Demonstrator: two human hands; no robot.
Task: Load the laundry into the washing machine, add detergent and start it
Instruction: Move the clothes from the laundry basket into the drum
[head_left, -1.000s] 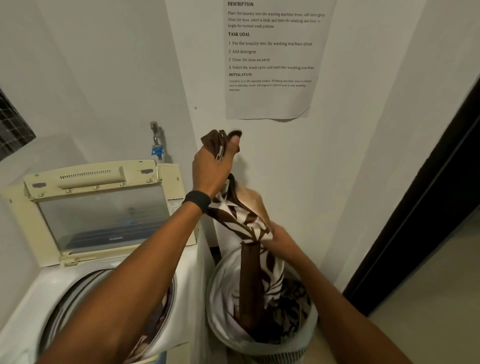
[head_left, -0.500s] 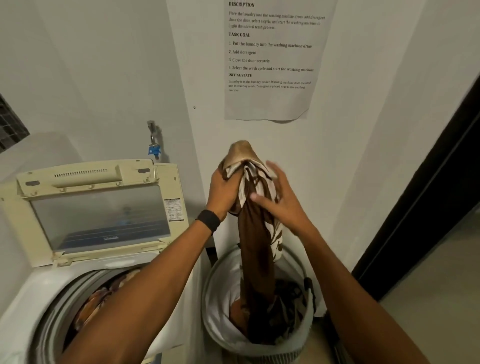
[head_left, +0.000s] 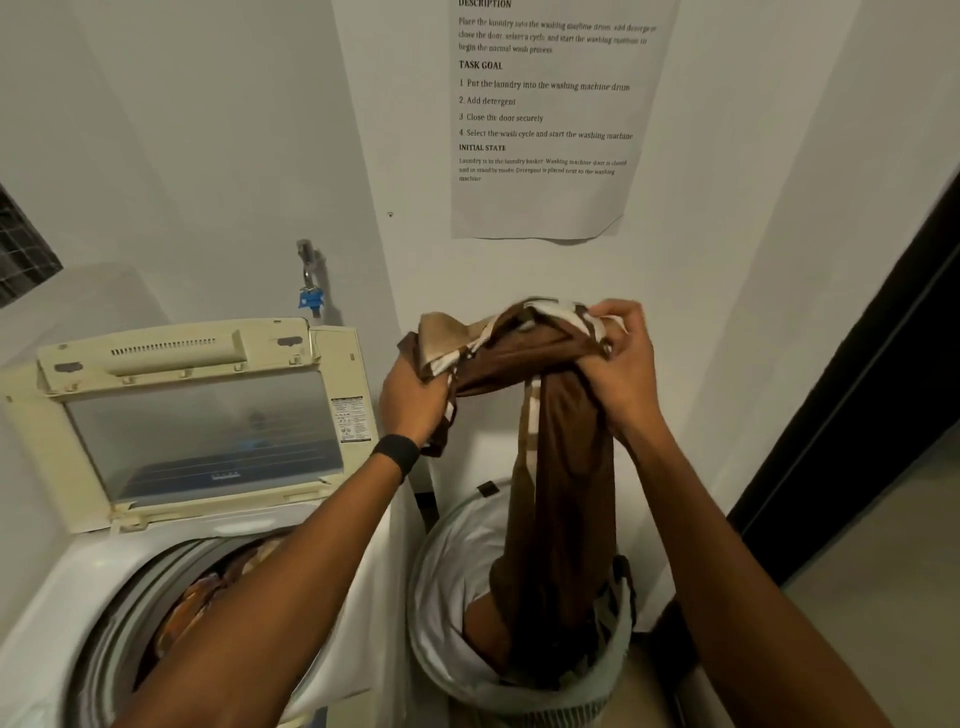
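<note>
A printed instruction sheet (head_left: 545, 119) hangs on the white wall (head_left: 208, 130); lower left of it, a metal tap (head_left: 306, 258) with a blue fitting (head_left: 310, 299); a dark door frame (head_left: 857, 415) at right

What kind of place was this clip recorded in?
Probably a small home laundry corner: a top-loading washing machine with its lid raised, a laundry basket beside it, and a water tap on the wall behind.

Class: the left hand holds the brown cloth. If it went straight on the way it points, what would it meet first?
Probably the white wall beyond it: the left hand points up and away, with only the brown cloth in its grip ahead. Depth is unclear.
</note>
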